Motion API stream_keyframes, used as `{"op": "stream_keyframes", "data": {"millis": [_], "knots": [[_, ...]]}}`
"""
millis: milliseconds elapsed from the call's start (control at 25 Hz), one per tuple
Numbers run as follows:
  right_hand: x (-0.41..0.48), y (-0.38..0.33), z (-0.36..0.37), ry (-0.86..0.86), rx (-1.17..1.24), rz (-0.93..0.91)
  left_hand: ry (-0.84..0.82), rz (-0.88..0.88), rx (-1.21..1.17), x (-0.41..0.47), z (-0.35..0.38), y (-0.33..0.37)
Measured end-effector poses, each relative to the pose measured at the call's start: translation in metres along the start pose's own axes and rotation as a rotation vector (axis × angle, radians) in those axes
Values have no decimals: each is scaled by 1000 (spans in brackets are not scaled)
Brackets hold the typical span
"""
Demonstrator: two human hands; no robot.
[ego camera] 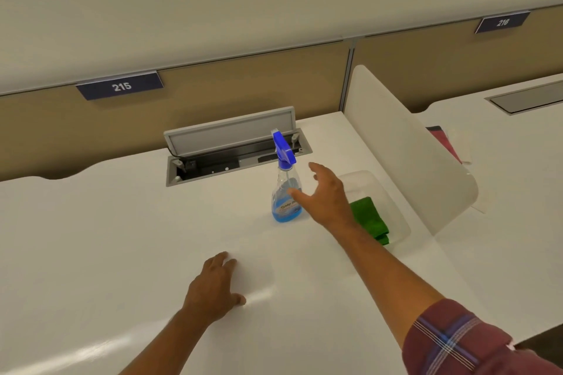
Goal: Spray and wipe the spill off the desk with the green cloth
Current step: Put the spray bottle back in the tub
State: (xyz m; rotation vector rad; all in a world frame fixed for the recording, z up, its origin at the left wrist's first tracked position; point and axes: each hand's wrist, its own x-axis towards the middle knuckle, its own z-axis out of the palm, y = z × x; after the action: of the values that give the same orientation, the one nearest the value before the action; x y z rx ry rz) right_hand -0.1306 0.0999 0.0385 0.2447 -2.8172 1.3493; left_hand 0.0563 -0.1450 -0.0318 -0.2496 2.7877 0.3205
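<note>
White surface [122,237]: upright spray bottle [285,192], right hand [327,195] spread just beside it, green cloth [370,219] in clear tray [393,210], left hand [213,286] flat, fingers loosely spread.

Even, warm indoor light falls from above, casting only faint shadows. Soft glare streaks the white desk [106,253] just right of the flat left hand [213,286] and nearer the camera. Straight edges bow with wide-angle distortion, and detail is slightly soft throughout.
</note>
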Motion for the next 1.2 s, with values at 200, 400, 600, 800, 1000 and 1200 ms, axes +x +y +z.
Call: {"op": "stream_keyframes", "data": {"millis": [200, 400, 600, 800, 1000, 1200], "knots": [[7, -22, 46, 31, 88, 37, -3, 12, 16, 3, -3, -2], [6, -24, 57, 120, 96, 23, -29, 22, 65, 11, -9, 6], [2, -35, 36, 203, 176, -20, 4, 63, -10, 34, -29, 37], [9, -43, -27, 379, 143, -37, 85, 127, -231, 63, -56, 97], [15, -22, -89, 468, 111, 24, 189, 200, -429, 88, -77, 180], [22, 7, -91, 411, 72, 120, 221, 236, -467, 120, -94, 228]]}}
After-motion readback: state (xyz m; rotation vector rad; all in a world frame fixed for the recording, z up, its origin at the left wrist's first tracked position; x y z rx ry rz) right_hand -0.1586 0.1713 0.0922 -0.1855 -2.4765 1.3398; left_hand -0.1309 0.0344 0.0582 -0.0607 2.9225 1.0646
